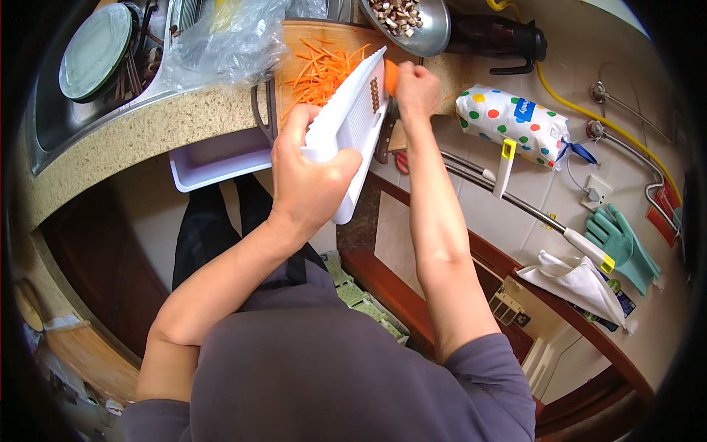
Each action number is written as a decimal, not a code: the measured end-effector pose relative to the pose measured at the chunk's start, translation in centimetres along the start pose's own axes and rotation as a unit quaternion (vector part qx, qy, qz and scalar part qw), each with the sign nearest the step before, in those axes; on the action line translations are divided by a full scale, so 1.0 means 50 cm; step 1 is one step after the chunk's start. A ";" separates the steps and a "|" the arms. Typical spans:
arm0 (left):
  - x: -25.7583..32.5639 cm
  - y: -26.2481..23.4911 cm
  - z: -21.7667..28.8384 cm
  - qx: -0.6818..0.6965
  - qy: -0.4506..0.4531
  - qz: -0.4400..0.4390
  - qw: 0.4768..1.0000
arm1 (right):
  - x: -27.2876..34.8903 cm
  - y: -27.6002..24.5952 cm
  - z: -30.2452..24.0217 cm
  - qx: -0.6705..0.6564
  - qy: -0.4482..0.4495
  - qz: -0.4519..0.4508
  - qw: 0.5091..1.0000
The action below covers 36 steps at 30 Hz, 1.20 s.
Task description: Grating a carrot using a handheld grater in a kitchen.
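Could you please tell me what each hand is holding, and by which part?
The left hand holds a white grater by its left edge; the right hand holds a carrot by the end away from the grater.

Orange carrot shreds (324, 74) lie on a brown wooden board (303, 31), left of a slanted white plastic grater (355, 125); an orange carrot piece (391, 78) is on its right. Behind, to the right, a round metal bowl (440, 29) holds brown-and-white diced pieces (398, 15), with a dark jug (492, 43) just right of it. Left of the board lies a clear plastic bag (228, 53); farther left is a metal sink (48, 144). A lilac plastic container (221, 166) sits below the front edge of the speckled beige worktop (147, 136).
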<state>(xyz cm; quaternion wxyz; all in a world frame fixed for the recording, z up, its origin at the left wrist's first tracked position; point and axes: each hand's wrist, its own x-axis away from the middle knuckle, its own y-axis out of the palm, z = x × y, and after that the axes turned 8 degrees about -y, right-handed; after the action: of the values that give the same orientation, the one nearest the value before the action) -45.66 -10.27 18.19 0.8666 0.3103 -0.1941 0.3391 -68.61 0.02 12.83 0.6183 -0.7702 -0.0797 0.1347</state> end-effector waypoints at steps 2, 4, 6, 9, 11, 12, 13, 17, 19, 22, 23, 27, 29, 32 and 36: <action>-0.002 -0.008 0.003 0.032 -0.023 0.014 0.999 | 0.014 -0.032 -0.002 -0.045 0.001 0.004 0.999; -0.017 -0.009 0.005 0.010 -0.010 0.028 0.999 | 0.069 -0.088 -0.032 -0.110 -0.021 0.000 0.994; -0.026 -0.008 0.004 -0.011 0.002 0.042 0.999 | 0.167 -0.136 -0.087 -0.127 -0.088 -0.014 0.988; -0.031 0.000 0.000 -0.021 0.003 0.041 0.999 | 0.237 -0.143 -0.130 -0.101 -0.137 -0.003 0.985; -0.005 0.017 0.004 -0.025 0.015 -0.020 0.999 | 0.146 -0.099 -0.087 -0.042 -0.114 0.041 0.992; -0.007 0.019 0.002 -0.021 0.000 -0.017 1.000 | 0.103 -0.083 -0.092 -0.043 -0.046 0.004 0.998; -0.003 0.021 0.007 -0.023 0.000 -0.023 0.999 | 0.061 -0.054 -0.071 0.009 -0.059 0.018 0.998; 0.012 0.012 0.007 -0.059 0.022 -0.027 0.998 | -0.045 -0.030 0.040 -0.021 0.084 -0.025 0.996; 0.006 0.011 0.006 -0.054 0.028 -0.012 0.998 | -0.017 -0.059 0.051 -0.030 0.027 0.042 0.998; -0.019 0.007 0.009 -0.061 0.011 0.015 0.998 | 0.101 -0.134 0.005 -0.127 -0.053 0.004 0.990; -0.022 0.008 0.010 -0.040 -0.018 0.020 0.999 | 0.150 -0.145 -0.010 -0.176 -0.080 -0.019 0.981; -0.020 0.025 0.003 -0.042 0.021 0.012 0.999 | 0.185 -0.106 -0.051 -0.115 -0.122 0.046 0.985; -0.020 0.033 0.007 -0.065 0.037 0.014 0.997 | 0.117 -0.069 -0.061 -0.075 -0.108 0.051 0.990; -0.040 0.010 0.017 -0.087 0.036 0.041 0.995 | 0.086 -0.014 -0.096 -0.074 -0.115 0.024 0.990; -0.021 0.005 0.012 -0.100 0.052 0.030 0.993 | 0.038 0.022 -0.070 -0.052 -0.031 0.036 0.998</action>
<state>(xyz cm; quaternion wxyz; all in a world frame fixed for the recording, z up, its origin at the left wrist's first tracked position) -46.64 -11.03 18.14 0.8920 0.1977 -0.1906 0.3592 -65.78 -2.93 12.24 0.5697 -0.7988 -0.0781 0.1767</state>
